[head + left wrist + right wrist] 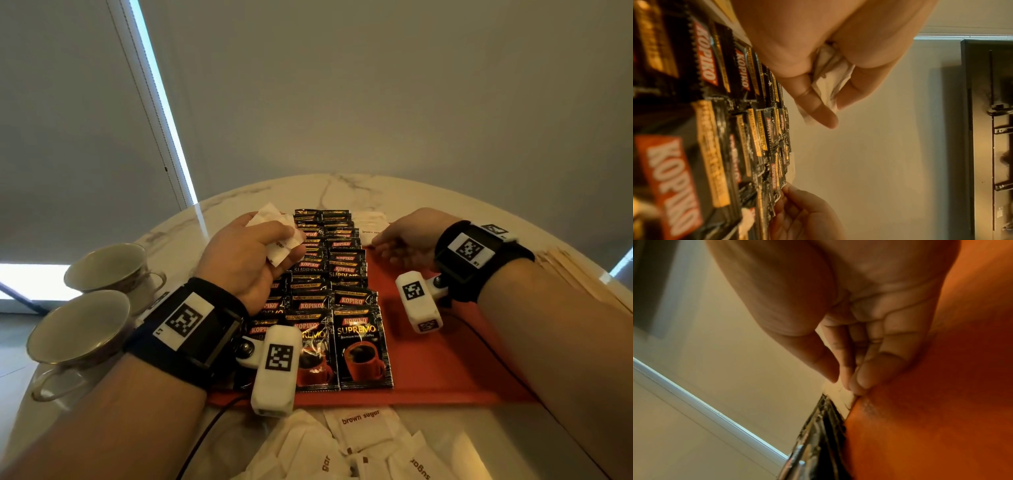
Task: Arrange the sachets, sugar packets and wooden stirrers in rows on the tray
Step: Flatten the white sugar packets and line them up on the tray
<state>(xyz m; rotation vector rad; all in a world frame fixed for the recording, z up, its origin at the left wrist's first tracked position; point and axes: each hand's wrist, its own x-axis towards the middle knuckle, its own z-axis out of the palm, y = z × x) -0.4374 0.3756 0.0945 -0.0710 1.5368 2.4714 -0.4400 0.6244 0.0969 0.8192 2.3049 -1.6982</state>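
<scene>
Your left hand (250, 253) is curled round a small bunch of white sugar packets (277, 233), thumb and fingers pinching them above the far end of the coffee rows; the left wrist view shows the paper crumpled between thumb and forefinger. Your right hand (404, 240) lies low on the red tray (445, 359), fingers fairly straight and together, their tips against the edge of a brown sugar packet (371, 224) at the far end of the tray, just right of the sachets. From the right wrist view the tips seem to press or nudge that packet's edge, though the blur makes it hard to tell whether they pinch it.

The Kopiko coffee sachets (342, 284) already lie in overlapping rows down the left half of the tray, so that part looks done. You are at the start of the sugar row: one or two packets laid at the far end, the right half of the tray still bare red. More loose sugar packets (363, 431) sit on the worktop (342, 188) near you, off the tray, and the wooden stirrers (568, 270) lie on the worktop to the right, past your right wrist.

Next, I judge, you should square the packet under your right fingertips against the sachet column, then feed one packet at a time from your left hand, each overlapping the last toward you. Separate them cleanly, since thin paper clings.
</scene>
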